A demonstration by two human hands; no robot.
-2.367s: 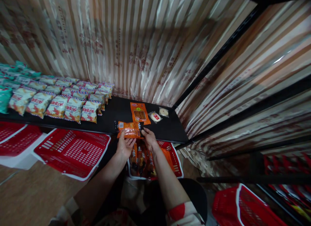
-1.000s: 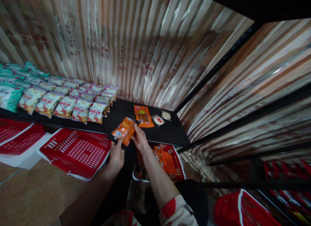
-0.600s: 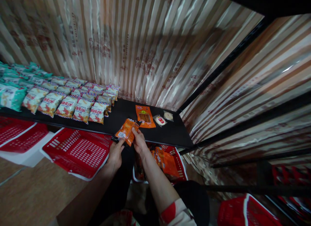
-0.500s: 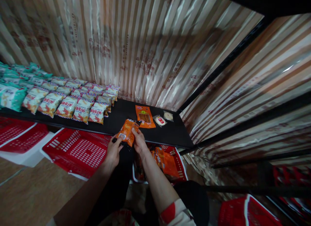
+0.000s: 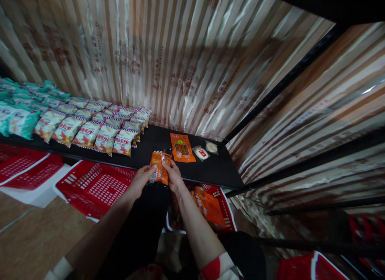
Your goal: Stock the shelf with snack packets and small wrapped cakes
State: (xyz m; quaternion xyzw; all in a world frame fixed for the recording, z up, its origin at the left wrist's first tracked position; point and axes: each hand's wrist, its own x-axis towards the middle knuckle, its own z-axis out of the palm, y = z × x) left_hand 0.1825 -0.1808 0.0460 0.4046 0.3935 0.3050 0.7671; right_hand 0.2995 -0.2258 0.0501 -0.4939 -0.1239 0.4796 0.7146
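Between my two hands is an orange snack packet (image 5: 159, 167) with dark ends, held just in front of the black shelf's front edge. My left hand (image 5: 142, 179) grips its left side, thumb on top. On its right side my right hand (image 5: 173, 175) is closed the same way, thumb pressed on the face. Fingers under the packet are hidden. Just beyond lies a flat orange packet (image 5: 182, 147) with a window showing brown sticks. To its right are a round white item in a clear wrapper (image 5: 201, 153) and a second one (image 5: 211, 147).
White-and-orange snack bags (image 5: 86, 133) stand in rows on the black shelf (image 5: 210, 171), with green bags (image 5: 24, 121) further left. Below are a red basket (image 5: 99, 183) and another basket (image 5: 224, 207) holding orange packets (image 5: 209, 203). A dark post (image 5: 279, 87) slants up at right.
The orange packet has turned from tilted to nearly straight between my hands. My left hand has shifted its hold along the left side. The view has moved slightly.
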